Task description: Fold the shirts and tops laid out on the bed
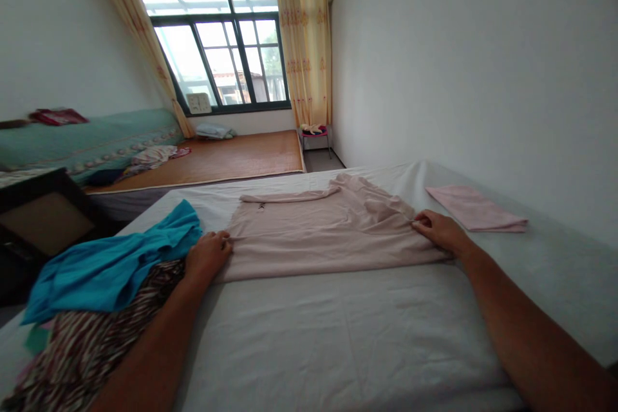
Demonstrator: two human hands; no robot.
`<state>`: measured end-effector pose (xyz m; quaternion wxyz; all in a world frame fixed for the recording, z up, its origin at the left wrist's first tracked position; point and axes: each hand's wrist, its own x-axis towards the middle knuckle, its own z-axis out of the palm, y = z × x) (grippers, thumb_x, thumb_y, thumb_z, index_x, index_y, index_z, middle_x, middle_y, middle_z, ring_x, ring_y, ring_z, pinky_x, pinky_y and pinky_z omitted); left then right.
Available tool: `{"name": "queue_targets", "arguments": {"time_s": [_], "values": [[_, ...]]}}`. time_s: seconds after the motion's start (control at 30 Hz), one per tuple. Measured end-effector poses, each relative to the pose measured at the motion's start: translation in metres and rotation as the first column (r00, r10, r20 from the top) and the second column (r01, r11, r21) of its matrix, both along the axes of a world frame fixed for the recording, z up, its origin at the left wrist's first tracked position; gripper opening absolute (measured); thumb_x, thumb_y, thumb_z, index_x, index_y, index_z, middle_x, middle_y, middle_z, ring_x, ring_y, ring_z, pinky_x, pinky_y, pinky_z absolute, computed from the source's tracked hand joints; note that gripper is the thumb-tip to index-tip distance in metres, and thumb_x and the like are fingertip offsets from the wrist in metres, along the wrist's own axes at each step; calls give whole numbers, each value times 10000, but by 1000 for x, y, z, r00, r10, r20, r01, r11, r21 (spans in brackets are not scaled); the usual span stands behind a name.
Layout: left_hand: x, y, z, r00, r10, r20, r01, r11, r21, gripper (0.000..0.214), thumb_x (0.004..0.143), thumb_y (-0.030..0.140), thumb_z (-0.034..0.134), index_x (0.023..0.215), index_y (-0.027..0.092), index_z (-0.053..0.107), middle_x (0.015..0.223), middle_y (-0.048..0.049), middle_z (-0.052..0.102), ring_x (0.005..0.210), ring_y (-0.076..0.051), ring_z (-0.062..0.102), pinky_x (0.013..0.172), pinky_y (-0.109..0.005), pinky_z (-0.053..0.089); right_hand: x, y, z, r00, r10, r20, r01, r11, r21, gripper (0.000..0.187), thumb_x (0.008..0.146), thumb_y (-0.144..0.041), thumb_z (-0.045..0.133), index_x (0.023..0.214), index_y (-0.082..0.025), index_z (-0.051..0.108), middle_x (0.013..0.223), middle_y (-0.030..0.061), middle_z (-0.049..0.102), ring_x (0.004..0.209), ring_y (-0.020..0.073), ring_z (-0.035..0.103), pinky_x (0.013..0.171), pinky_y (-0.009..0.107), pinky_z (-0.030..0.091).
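A pale pink shirt (pixel 309 232) with small dark lettering lies spread sideways on a white sheet (pixel 357 328). Its near half is fairly smooth, while the far right part is bunched in wrinkles. My left hand (pixel 211 253) has its curled fingers on the shirt's left edge. At the opposite edge, my right hand (pixel 439 232) pinches the fabric between thumb and fingers. Beside my left hand lies a bright blue garment (pixel 116 264), on top of a brown-and-white patterned cloth (pixel 111 335).
A folded pink cloth (pixel 476 207) lies on the sheet near the right wall. Beyond this bed is a second bed with a brown mat (pixel 241 151). A dark piece of furniture (pixel 48 219) stands at the left, and a small stool (pixel 315 133) near the curtain.
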<state>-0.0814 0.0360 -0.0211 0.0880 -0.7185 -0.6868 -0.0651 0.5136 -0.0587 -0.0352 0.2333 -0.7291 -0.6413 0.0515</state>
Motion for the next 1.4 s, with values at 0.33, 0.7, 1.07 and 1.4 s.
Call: {"name": "queue_targets", "arguments": {"time_s": [0.33,0.7,1.07,1.4], "values": [[-22,11,-14,993,-69,91,67,998,19,600,883,363,401,1402,63,368,1314,-162,551,1162,-265,551,984,-335,418,-45,21,-16,995,-28,94,18,994,105,430,900,-483,429,1206,-210,559,1095,96,667,996,260,600,849,375,465],[20,-8,2,988,-152,-37,156,967,200,438,862,212,430,1279,189,561,1289,-111,557,1142,-277,534,920,-376,456,-76,12,11,918,23,396,-159,935,316,337,875,-214,463,1171,-240,622,1243,78,605,1143,263,485,938,392,407],[39,-11,-28,940,-326,101,328,945,-2,425,942,343,357,1316,240,531,1372,-71,519,1244,-226,485,1056,-381,362,-86,24,-7,897,150,416,-209,973,101,469,954,-373,308,1344,-215,514,1443,94,456,1307,256,387,1031,449,349],[42,-16,-24,947,-307,98,310,951,-16,423,947,336,354,1323,251,528,1388,-67,510,1266,-236,471,1061,-402,357,-74,88,20,931,272,242,-244,960,-139,410,931,-432,362,1048,-239,704,1058,68,722,960,219,653,831,298,452]]}}
